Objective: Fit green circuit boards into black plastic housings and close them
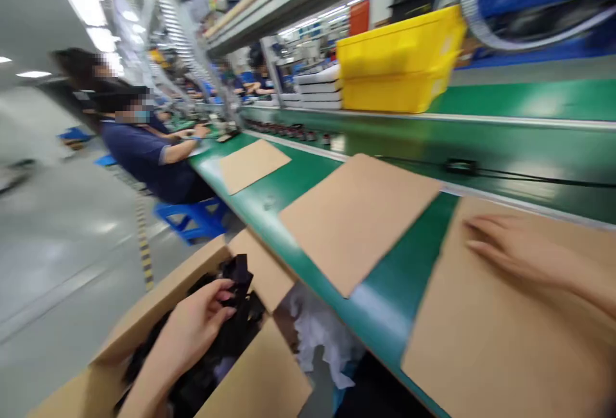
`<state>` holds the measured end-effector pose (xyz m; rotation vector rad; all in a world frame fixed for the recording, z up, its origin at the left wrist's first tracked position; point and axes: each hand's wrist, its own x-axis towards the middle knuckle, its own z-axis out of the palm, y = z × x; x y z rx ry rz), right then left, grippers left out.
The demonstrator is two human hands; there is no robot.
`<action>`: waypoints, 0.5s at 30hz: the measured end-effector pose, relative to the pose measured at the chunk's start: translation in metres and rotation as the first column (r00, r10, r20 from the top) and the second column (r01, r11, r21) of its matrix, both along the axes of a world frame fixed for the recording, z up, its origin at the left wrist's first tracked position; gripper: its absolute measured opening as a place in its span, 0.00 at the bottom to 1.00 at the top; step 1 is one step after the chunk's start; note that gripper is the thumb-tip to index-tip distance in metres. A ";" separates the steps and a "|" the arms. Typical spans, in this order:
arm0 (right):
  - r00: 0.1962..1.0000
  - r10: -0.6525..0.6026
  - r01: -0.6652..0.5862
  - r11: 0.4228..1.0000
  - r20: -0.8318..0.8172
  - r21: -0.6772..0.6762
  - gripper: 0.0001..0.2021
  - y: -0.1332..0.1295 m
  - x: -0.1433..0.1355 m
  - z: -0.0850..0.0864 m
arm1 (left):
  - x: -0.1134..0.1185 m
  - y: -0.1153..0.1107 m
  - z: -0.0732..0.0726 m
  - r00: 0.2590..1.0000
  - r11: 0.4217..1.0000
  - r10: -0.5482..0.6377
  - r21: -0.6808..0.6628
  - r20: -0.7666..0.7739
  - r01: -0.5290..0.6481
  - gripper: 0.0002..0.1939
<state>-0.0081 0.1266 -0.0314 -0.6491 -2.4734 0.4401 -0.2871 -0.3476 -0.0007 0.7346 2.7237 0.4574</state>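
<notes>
At the lower left, my left hand (202, 322) reaches into an open cardboard box (269, 373) filled with dark pieces. Its fingertips are closed on a black piece (238, 271), whose exact kind the blur hides. On the right, my right hand (510, 244) lies on a large brown cardboard sheet (481, 328) on the green workbench, its fingers extended and the thumb a little apart; nothing shows in it. Another cardboard sheet (359, 212) lies to the left of that one, and a smaller one (255, 164) lies farther along the bench.
A yellow bin (397, 61) and a white stack (317, 87) stand behind the bench. Small dark parts (283, 130) line the back strip; a black cable (539, 177) runs there too. Co-workers (149, 148) sit farther left, near a blue stool (192, 216). White wrapping (322, 328) hangs below the edge.
</notes>
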 end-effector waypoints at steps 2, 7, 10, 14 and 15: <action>0.988 0.103 -0.106 0.994 0.118 0.018 0.20 -0.007 0.041 0.019 | 0.017 0.053 0.013 0.972 0.964 -0.195 0.156 -0.132 0.215 0.18; 0.939 0.297 -0.316 0.944 0.176 0.097 0.27 -0.078 0.104 0.060 | 0.124 0.221 0.031 0.588 0.569 -0.806 0.186 -0.064 0.801 0.21; 0.949 0.237 -0.255 0.965 0.208 0.063 0.21 -0.102 0.134 0.062 | 0.191 0.298 0.032 0.376 0.382 -0.923 0.306 0.082 0.872 0.20; 0.997 -0.037 0.002 0.874 -0.063 -0.487 0.05 -0.075 0.180 0.046 | 0.224 0.355 0.028 0.224 0.314 -0.944 0.449 0.244 0.836 0.31; 0.986 -0.112 0.016 0.799 -0.122 -0.601 0.05 -0.063 0.191 0.041 | 0.222 0.365 0.026 0.199 0.336 -0.931 0.498 0.307 0.799 0.33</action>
